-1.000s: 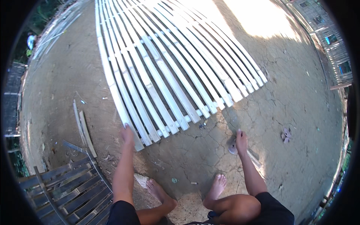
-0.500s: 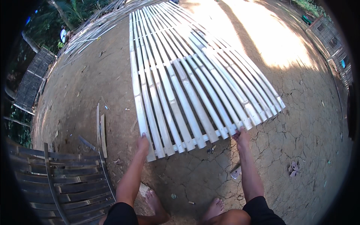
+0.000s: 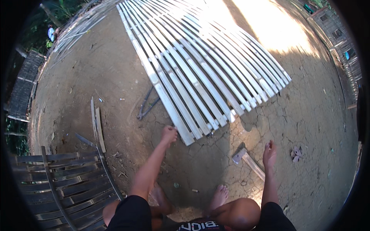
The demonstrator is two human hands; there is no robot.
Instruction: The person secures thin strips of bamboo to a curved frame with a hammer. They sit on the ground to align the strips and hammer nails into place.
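A long panel of pale bamboo slats (image 3: pixel 196 82), joined by crosspieces, lies on the ground ahead of me. Beside its near left corner is my left hand (image 3: pixel 169 134), fingers curled into a loose fist, with nothing visible inside. My right hand (image 3: pixel 269 153) is off the panel, raised at the right with its fingers loosely bent and empty. Just left of and below that hand, a hatchet (image 3: pixel 252 166) with a wooden handle and a metal head rests on the soil. A dark V-shaped tool (image 3: pixel 143 109) lies by the panel's left edge.
Dark woven slats (image 3: pixel 69 184) fill the lower left. Near them lie two thin wood strips (image 3: pixel 99 129) and a knife-like blade (image 3: pixel 84 139). Dry leaves (image 3: pixel 296 153) lie at the right. Far left, a person (image 3: pixel 51 34) is near piled poles (image 3: pixel 75 36).
The panel's near end has swung right and away from me. My right hand has let go of it and moved right. My left hand has shifted right, and the hatchet and V-shaped tool are uncovered.
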